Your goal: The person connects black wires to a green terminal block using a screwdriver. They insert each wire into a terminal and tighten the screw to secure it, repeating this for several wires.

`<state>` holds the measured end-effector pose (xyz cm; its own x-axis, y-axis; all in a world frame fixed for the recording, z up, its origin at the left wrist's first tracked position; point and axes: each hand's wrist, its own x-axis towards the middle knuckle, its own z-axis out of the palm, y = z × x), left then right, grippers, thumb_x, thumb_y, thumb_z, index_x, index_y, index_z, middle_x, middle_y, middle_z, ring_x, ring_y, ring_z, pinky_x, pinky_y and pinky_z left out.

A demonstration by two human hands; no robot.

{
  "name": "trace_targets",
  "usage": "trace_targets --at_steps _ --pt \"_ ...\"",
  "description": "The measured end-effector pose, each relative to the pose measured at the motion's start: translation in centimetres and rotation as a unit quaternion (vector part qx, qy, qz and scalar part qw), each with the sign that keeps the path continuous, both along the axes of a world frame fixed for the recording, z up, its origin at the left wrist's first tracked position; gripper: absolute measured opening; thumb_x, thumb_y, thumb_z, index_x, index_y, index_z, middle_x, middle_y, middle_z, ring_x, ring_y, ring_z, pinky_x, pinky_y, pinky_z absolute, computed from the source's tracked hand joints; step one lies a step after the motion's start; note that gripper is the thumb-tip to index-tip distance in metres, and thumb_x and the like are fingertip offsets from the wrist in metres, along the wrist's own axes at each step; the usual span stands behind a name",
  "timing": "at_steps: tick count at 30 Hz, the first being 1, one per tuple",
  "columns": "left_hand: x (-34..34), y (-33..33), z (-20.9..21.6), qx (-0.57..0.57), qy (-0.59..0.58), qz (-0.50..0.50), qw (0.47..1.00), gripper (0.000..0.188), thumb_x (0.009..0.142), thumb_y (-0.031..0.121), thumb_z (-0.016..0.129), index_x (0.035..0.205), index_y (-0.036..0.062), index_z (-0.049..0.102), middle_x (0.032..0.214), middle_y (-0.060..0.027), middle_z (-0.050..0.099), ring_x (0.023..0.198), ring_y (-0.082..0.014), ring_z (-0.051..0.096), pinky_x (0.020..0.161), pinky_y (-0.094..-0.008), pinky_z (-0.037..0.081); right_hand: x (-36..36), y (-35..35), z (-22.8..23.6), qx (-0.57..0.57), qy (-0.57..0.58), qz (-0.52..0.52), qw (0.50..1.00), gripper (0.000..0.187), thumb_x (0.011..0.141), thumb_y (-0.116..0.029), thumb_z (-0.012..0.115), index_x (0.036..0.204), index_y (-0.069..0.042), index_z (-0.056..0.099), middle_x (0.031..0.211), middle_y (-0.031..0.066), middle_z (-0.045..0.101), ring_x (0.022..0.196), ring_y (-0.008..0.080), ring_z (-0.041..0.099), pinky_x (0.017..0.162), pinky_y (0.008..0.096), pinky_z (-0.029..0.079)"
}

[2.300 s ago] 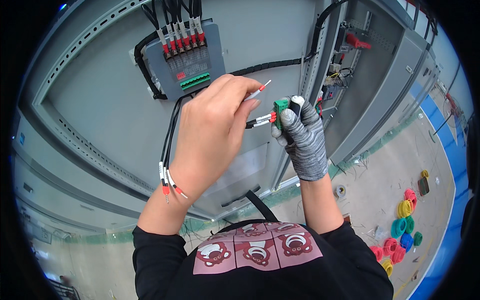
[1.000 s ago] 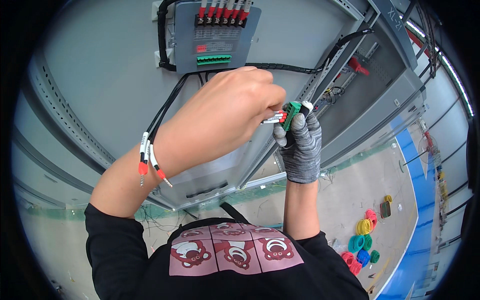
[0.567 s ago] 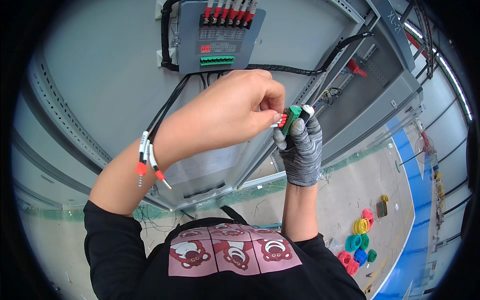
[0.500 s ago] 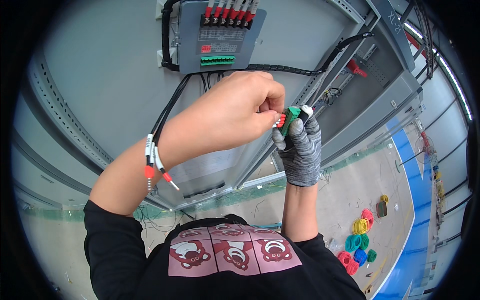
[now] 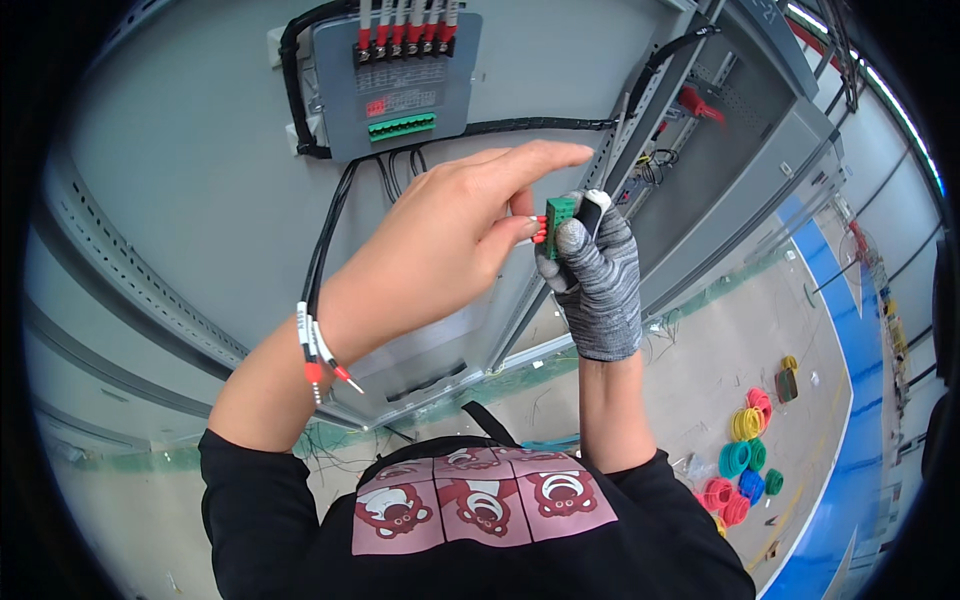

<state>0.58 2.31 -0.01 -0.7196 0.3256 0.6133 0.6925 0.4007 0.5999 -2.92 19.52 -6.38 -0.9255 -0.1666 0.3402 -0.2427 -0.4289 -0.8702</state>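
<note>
In front of the cabinet, my right hand, in a grey knit glove, grips a green terminal block plug. The same glove holds a screwdriver, its thin shaft pointing up. From the left my bare left hand reaches across, index finger stretched out. Its thumb and other fingers pinch wires with red sleeves at the plug's left side; how deep the ends sit is hidden. Two loose black wires with white markers and red-sleeved ends hang over my left forearm.
A grey device on the cabinet's back panel carries red-sleeved wires on top and a green socket below. A black wire bundle runs right from it. Coloured wire coils lie on the floor at right.
My left index finger has lifted and straightened away from the plug. The plug has turned more upright and sits slightly further left, while the whole view has shifted a little.
</note>
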Motion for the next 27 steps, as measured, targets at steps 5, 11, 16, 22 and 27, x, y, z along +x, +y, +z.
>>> trace_targets --at_steps 5,11,16,22,27 --pt "-1.3 -0.8 0.9 -0.069 -0.002 -0.09 0.994 0.046 0.08 -0.01 0.057 0.122 0.0079 0.064 0.08 -0.003 0.05 0.068 -0.0108 0.046 0.063 -0.0262 0.04 0.3 0.3 0.7 0.02 0.006 -0.009 1.0 0.038 0.08 -0.024 0.081 0.104 -0.007 0.056 0.075 0.0004 0.061 0.057 0.0072 0.059 0.044 0.0171 0.042" --pt "-1.2 -0.4 2.1 -0.097 0.038 -0.061 0.993 0.042 0.078 -0.009 0.06 0.117 0.0054 0.065 0.084 -0.0043 0.054 0.069 -0.0119 0.049 0.064 -0.0266 0.043 0.4 -0.5 0.3 -0.064 -0.011 -0.009 0.998 0.022 0.087 -0.015 0.074 0.098 -0.008 0.057 0.073 0.002 0.061 0.056 0.0087 0.056 0.045 0.0192 0.041" --pt "-1.0 -0.5 1.6 -0.1 0.065 -0.001 0.993 0.031 0.076 -0.006 0.066 0.106 0.0017 0.065 0.084 -0.0053 0.06 0.071 -0.013 0.053 0.064 -0.0275 0.044 0.5 -0.3 0.2 -0.04 -0.03 0.002 0.999 0.015 0.089 -0.015 0.071 0.094 -0.009 0.058 0.072 0.0013 0.06 0.056 0.008 0.055 0.046 0.0191 0.04" --pt "-0.8 0.9 -1.5 -0.089 0.321 0.165 0.928 0.018 0.074 0.002 0.07 0.089 0.0097 0.063 0.077 0.0011 0.06 0.072 -0.0179 0.054 0.064 -0.0313 0.039 0.4 -0.9 0.0 -0.101 -0.05 0.013 0.994 0.013 0.09 -0.015 0.07 0.093 -0.009 0.058 0.072 0.0012 0.06 0.055 0.0071 0.054 0.045 0.0188 0.038" --pt "-1.1 2.1 -4.4 -0.013 0.389 0.208 0.898 0.02 0.072 0.0 0.07 0.087 0.0104 0.063 0.08 -0.0008 0.06 0.073 -0.0188 0.052 0.068 -0.0295 0.039 0.7 -1.4 -0.1 -0.128 -0.056 -0.013 0.99 0.014 0.091 -0.016 0.07 0.093 -0.01 0.058 0.071 0.0011 0.061 0.052 0.0074 0.053 0.042 0.0184 0.037"
